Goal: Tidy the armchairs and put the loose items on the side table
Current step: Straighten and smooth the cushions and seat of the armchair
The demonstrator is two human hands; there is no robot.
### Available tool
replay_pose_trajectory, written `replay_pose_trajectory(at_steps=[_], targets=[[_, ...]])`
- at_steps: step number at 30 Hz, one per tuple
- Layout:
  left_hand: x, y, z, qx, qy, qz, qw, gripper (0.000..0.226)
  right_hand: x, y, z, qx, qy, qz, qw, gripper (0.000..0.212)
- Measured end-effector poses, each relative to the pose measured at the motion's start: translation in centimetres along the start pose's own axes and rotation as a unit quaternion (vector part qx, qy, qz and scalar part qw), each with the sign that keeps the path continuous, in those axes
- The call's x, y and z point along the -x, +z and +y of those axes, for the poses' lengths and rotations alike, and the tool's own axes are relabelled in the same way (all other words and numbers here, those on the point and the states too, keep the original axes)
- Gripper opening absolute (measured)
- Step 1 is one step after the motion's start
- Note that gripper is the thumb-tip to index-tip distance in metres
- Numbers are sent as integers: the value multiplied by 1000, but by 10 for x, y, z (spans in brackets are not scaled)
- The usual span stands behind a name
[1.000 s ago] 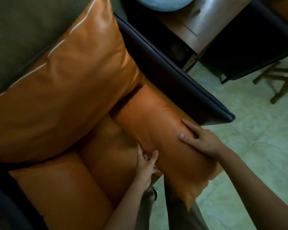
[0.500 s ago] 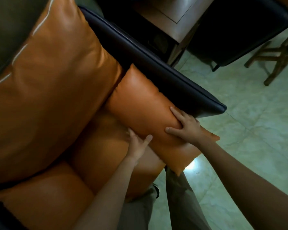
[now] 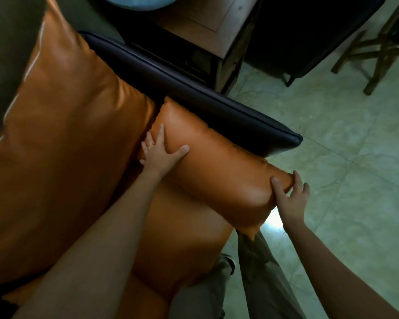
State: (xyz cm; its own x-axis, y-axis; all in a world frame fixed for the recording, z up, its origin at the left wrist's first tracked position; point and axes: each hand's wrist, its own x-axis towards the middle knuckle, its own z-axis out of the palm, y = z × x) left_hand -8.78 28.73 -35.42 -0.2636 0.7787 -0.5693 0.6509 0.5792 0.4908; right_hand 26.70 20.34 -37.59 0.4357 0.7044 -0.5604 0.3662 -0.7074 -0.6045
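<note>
An orange leather side cushion lies along the inside of the armchair's dark armrest. My left hand presses on its far end, fingers spread, thumb on top. My right hand grips its near end, thumb on top and fingers wrapped round the front. A large orange back cushion leans at the left. The orange seat cushion lies under the side cushion. The wooden side table stands beyond the armrest.
A pale blue round object sits on the side table's far edge. A second dark armchair stands right of the table. Wooden chair legs are at the upper right. Pale tiled floor lies to the right. My trouser legs touch the seat front.
The side cushion has slid further back along the armrest. My left hand moved up to its far end, and my right hand shifted from its top to its near end.
</note>
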Motion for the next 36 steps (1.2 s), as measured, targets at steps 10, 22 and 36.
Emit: replay_pose_trajectory(at_steps=[10, 22, 36], targets=[[-69, -43, 43, 71, -6, -81, 994, 119, -3, -8, -12, -185, 42, -83, 978, 88], [-47, -48, 34, 115, 122, 7, 986, 124, 38, -17, -34, -73, -91, -28, 993, 84], [-13, -23, 34, 114, 44, 51, 991, 96, 37, -4, -59, 180, -62, 114, 975, 89]])
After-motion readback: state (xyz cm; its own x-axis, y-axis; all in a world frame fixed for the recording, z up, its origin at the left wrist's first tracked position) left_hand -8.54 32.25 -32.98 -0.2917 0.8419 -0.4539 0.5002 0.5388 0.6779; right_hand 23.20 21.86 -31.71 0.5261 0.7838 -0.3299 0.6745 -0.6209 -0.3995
